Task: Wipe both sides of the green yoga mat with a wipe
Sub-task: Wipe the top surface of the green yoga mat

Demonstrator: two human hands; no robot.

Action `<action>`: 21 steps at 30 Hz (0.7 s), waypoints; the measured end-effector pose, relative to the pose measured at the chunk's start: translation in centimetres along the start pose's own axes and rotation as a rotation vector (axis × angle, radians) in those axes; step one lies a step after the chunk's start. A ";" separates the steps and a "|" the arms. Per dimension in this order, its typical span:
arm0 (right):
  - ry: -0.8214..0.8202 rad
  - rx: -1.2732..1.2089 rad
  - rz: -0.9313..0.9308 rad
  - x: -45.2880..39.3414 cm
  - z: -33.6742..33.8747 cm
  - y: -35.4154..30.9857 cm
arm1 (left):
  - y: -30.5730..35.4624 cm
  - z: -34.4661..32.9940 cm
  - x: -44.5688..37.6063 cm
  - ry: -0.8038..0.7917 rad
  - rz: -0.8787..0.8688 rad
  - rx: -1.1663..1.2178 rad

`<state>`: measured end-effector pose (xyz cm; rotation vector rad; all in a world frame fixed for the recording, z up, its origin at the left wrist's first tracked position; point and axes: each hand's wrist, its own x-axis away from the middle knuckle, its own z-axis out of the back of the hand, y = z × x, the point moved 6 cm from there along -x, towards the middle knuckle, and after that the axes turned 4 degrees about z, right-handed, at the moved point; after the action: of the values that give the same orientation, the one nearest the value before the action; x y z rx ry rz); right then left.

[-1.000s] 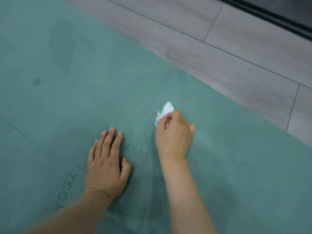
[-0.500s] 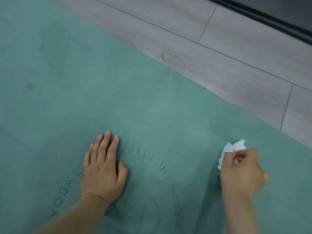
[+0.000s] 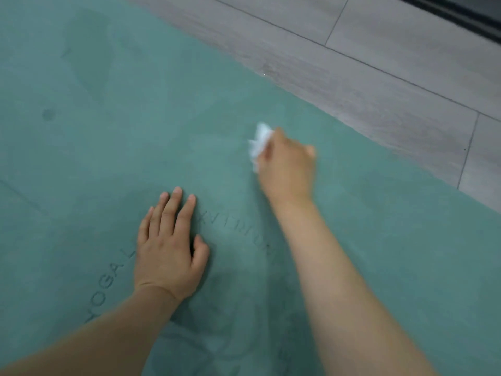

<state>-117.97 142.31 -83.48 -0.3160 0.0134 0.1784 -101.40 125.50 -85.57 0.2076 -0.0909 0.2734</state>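
The green yoga mat [image 3: 113, 137] is spread flat on the floor [image 3: 406, 77] and pinned by the left hand [image 3: 169, 251], fingers straight, so it cannot creep. The crumpled wipe [image 3: 259, 143] is clenched in the right hand [image 3: 287, 166] at two o'clock from the left, apparently rubbed against the mat; blur hides contact.

Right hand [image 3: 287, 166] presses wipe [image 3: 259, 143] onto green mat [image 3: 135, 118].
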 end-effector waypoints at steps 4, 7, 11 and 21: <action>0.194 0.075 -0.534 8.7 4.2 13.5 | 0.2 0.1 -0.1 0.003 0.001 0.002; 0.245 0.081 -0.697 9.7 4.0 14.2 | 0.2 0.1 0.1 0.005 -0.002 0.007; 0.162 -0.124 -0.320 0.4 0.0 2.9 | 0.2 0.1 -0.1 0.013 -0.008 -0.001; 0.016 0.049 -0.150 -1.2 1.5 6.3 | -0.1 0.0 0.1 0.009 -0.011 -0.007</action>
<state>-120.31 148.49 -83.96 -0.2684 0.0098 0.0269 -101.30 125.47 -85.56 0.1999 -0.0817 0.2635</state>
